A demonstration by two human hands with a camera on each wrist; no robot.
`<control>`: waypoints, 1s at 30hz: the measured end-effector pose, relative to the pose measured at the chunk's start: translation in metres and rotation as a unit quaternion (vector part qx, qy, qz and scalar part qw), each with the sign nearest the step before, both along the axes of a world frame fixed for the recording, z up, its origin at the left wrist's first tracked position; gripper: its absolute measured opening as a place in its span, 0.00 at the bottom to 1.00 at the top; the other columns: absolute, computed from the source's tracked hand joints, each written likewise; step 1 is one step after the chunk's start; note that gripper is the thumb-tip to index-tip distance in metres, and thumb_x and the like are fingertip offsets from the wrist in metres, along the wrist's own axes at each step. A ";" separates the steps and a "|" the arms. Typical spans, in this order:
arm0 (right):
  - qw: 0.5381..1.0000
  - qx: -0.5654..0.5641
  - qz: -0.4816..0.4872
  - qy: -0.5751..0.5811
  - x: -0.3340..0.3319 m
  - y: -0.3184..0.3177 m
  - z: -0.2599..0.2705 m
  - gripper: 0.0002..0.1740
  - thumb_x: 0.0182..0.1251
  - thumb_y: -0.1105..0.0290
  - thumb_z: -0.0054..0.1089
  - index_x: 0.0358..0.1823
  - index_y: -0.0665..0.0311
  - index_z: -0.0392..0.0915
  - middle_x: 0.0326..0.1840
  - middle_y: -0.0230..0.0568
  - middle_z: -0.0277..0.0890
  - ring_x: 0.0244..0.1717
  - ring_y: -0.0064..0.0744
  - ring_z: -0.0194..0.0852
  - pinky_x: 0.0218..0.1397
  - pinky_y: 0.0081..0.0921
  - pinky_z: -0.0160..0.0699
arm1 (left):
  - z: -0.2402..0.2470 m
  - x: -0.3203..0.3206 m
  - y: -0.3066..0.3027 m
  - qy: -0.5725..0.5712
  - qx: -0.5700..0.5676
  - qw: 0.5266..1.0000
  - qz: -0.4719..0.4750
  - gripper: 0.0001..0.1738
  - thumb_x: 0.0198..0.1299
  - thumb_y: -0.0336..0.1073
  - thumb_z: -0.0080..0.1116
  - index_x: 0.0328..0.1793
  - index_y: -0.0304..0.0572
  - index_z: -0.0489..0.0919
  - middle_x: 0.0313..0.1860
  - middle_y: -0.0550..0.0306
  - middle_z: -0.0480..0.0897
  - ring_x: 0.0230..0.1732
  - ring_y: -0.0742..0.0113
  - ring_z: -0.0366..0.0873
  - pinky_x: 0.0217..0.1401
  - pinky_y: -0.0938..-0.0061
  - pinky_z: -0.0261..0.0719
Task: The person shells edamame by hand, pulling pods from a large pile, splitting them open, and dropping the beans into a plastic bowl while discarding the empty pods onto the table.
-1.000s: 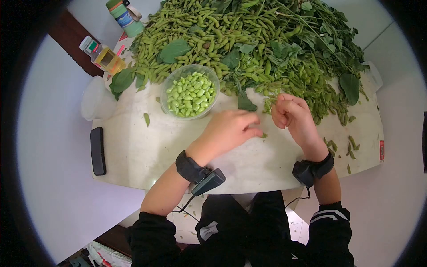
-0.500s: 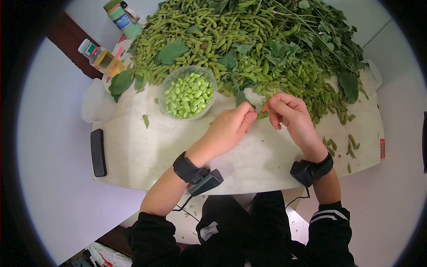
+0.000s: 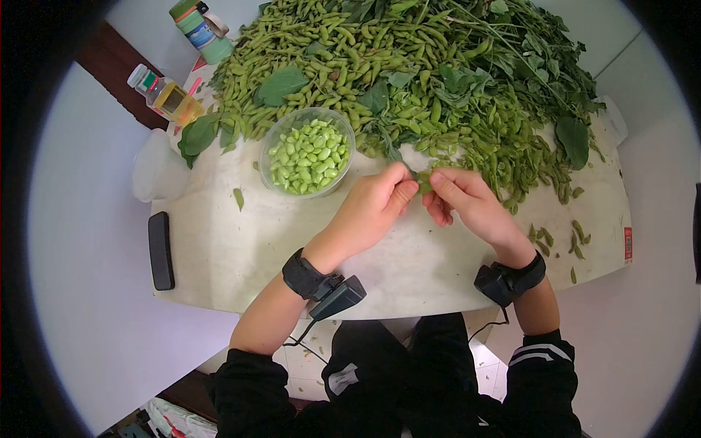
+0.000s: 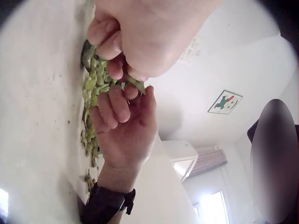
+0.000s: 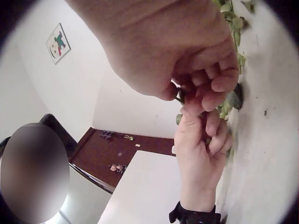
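Left hand (image 3: 369, 208) and right hand (image 3: 478, 208) both pinching one pod (image 3: 424, 183), right of the bowl (image 3: 350, 140). Beans (image 3: 309, 156) inside bowl; pod pile (image 3: 343, 69) behind it and to its right.

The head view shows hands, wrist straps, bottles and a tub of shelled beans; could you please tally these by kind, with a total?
Left hand plus right hand: 2 hands
Left strap plus right strap: 2 straps
Green bottle plus clear bottle: 2 bottles
Tub of shelled beans: 1 tub
Total: 7
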State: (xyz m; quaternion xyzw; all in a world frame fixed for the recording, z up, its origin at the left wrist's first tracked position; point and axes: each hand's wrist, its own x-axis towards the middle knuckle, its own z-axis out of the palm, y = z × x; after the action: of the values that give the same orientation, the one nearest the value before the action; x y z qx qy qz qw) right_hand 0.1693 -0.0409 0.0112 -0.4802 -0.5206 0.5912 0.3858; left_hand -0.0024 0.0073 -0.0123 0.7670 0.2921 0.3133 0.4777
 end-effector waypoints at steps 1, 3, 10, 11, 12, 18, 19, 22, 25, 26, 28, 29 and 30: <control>1.000 0.004 -0.001 -0.005 0.000 0.000 0.000 0.18 0.67 0.59 0.43 0.25 0.64 0.69 0.15 0.27 0.65 0.17 0.16 0.61 0.20 0.14 0.59 | 0.000 0.000 0.000 0.000 0.000 1.000 0.000 0.12 0.62 0.38 0.45 0.30 0.36 0.67 0.16 0.54 0.72 0.17 0.63 0.70 0.21 0.72 0.65; 0.999 0.030 0.010 -0.017 -0.001 -0.001 0.001 0.18 0.67 0.60 0.44 0.25 0.65 0.70 0.15 0.27 0.65 0.17 0.16 0.60 0.20 0.15 0.58 | 0.004 0.000 -0.001 0.001 -0.001 1.000 -0.007 0.13 0.62 0.38 0.46 0.30 0.36 0.67 0.15 0.54 0.72 0.17 0.63 0.69 0.20 0.72 0.65; 0.986 0.062 0.051 -0.146 0.000 -0.001 0.001 0.17 0.65 0.61 0.48 0.24 0.67 0.71 0.15 0.30 0.65 0.18 0.17 0.59 0.22 0.18 0.58 | 0.005 0.000 -0.003 -0.013 -0.034 0.999 0.015 0.11 0.62 0.37 0.46 0.34 0.36 0.71 0.17 0.57 0.73 0.19 0.71 0.70 0.22 0.76 0.66; 0.986 0.061 0.050 -0.146 0.000 -0.001 0.000 0.17 0.65 0.61 0.48 0.24 0.67 0.71 0.15 0.30 0.65 0.18 0.17 0.59 0.22 0.18 0.58 | 0.001 0.004 -0.003 -0.055 -0.043 0.997 0.012 0.10 0.62 0.36 0.47 0.35 0.35 0.72 0.19 0.58 0.74 0.21 0.74 0.70 0.23 0.78 0.67; 0.984 0.059 0.061 -0.158 0.000 -0.001 -0.002 0.17 0.65 0.61 0.47 0.25 0.67 0.71 0.15 0.31 0.65 0.18 0.18 0.60 0.22 0.19 0.59 | -0.002 0.006 -0.004 -0.097 -0.052 0.994 0.008 0.10 0.62 0.36 0.48 0.36 0.35 0.72 0.21 0.59 0.75 0.22 0.76 0.70 0.24 0.79 0.67; 0.985 0.053 0.032 -0.160 -0.004 -0.002 0.001 0.15 0.65 0.63 0.45 0.28 0.68 0.71 0.15 0.34 0.66 0.19 0.22 0.63 0.24 0.23 0.62 | -0.008 0.003 0.001 -0.065 -0.087 0.994 0.016 0.10 0.61 0.34 0.49 0.35 0.32 0.72 0.24 0.58 0.76 0.24 0.78 0.70 0.27 0.81 0.69; 0.983 0.067 0.014 -0.171 -0.004 -0.002 0.001 0.14 0.65 0.64 0.45 0.29 0.68 0.71 0.15 0.35 0.66 0.19 0.23 0.64 0.24 0.23 0.63 | -0.008 0.003 0.001 -0.065 -0.087 0.994 0.016 0.10 0.61 0.34 0.49 0.35 0.32 0.72 0.24 0.58 0.76 0.24 0.78 0.70 0.27 0.81 0.69; 0.976 0.098 -0.025 -0.191 -0.006 -0.002 0.000 0.12 0.64 0.66 0.45 0.30 0.68 0.71 0.16 0.36 0.66 0.20 0.25 0.64 0.25 0.23 0.63 | -0.006 0.003 0.000 -0.051 -0.139 0.989 0.017 0.08 0.62 0.34 0.47 0.35 0.36 0.71 0.27 0.64 0.73 0.29 0.79 0.69 0.32 0.85 0.67; 0.974 0.113 -0.021 -0.195 -0.006 -0.002 -0.001 0.11 0.63 0.67 0.46 0.30 0.69 0.71 0.16 0.36 0.66 0.19 0.24 0.64 0.25 0.23 0.63 | -0.002 0.005 -0.002 -0.058 -0.142 0.988 0.013 0.07 0.62 0.33 0.48 0.35 0.36 0.70 0.26 0.64 0.73 0.29 0.80 0.69 0.32 0.84 0.67; 0.974 0.114 -0.022 -0.195 -0.006 -0.002 -0.001 0.11 0.63 0.67 0.46 0.30 0.69 0.71 0.16 0.36 0.66 0.19 0.24 0.64 0.25 0.23 0.63 | -0.003 0.007 -0.003 -0.075 -0.122 0.989 0.039 0.06 0.60 0.32 0.49 0.37 0.36 0.70 0.26 0.64 0.72 0.27 0.80 0.68 0.30 0.84 0.66; 0.973 0.083 -0.037 -0.210 -0.004 -0.002 -0.002 0.11 0.63 0.68 0.47 0.29 0.70 0.70 0.16 0.35 0.67 0.20 0.22 0.64 0.25 0.21 0.63 | 0.002 0.007 -0.006 -0.091 -0.101 0.989 0.064 0.05 0.59 0.30 0.51 0.38 0.36 0.71 0.26 0.64 0.72 0.25 0.81 0.67 0.28 0.84 0.66; 0.974 0.083 -0.038 -0.209 -0.004 -0.001 -0.002 0.11 0.63 0.68 0.47 0.29 0.70 0.70 0.16 0.35 0.67 0.20 0.22 0.64 0.25 0.21 0.63 | 0.007 0.004 -0.007 -0.041 -0.037 0.997 0.056 0.08 0.56 0.30 0.54 0.39 0.37 0.71 0.26 0.59 0.74 0.24 0.75 0.70 0.26 0.81 0.67; 0.983 0.061 -0.044 -0.168 -0.003 -0.001 0.000 0.10 0.63 0.69 0.47 0.29 0.70 0.70 0.17 0.34 0.67 0.20 0.21 0.64 0.25 0.20 0.63 | 0.011 0.004 -0.008 0.008 0.028 0.999 0.046 0.11 0.53 0.30 0.57 0.41 0.38 0.71 0.26 0.55 0.76 0.22 0.70 0.72 0.25 0.78 0.69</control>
State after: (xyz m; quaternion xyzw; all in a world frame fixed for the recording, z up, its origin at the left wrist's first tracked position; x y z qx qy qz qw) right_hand 0.1659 -0.0419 0.0109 -0.5707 -0.5919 0.4514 0.3467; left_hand 0.0014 -0.0007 -0.0015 0.7683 0.3223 0.3366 0.4388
